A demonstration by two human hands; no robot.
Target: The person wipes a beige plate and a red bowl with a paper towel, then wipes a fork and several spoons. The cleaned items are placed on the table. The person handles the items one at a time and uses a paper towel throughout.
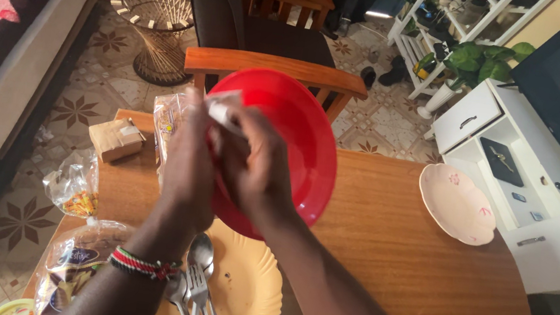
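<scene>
I hold a round red plastic plate point(300, 135) tilted up on edge above the wooden table point(409, 266). My left hand point(187, 157), with a beaded band at the wrist, grips the plate's left rim. My right hand point(250, 164) lies across the plate's face and pinches a small white tissue point(220, 112) against it near the upper left rim. Motion blur softens both hands. Below them a yellow scalloped plate point(252, 296) carries spoons and forks point(200, 286).
A pale pink plate point(456, 203) sits at the table's right. Bagged bread point(70, 271), another clear bag point(165, 122), a brown paper packet point(116, 139) and a plastic bag point(73, 185) crowd the left. A wooden chair point(276, 71) stands behind, a white cabinet point(506, 171) to the right.
</scene>
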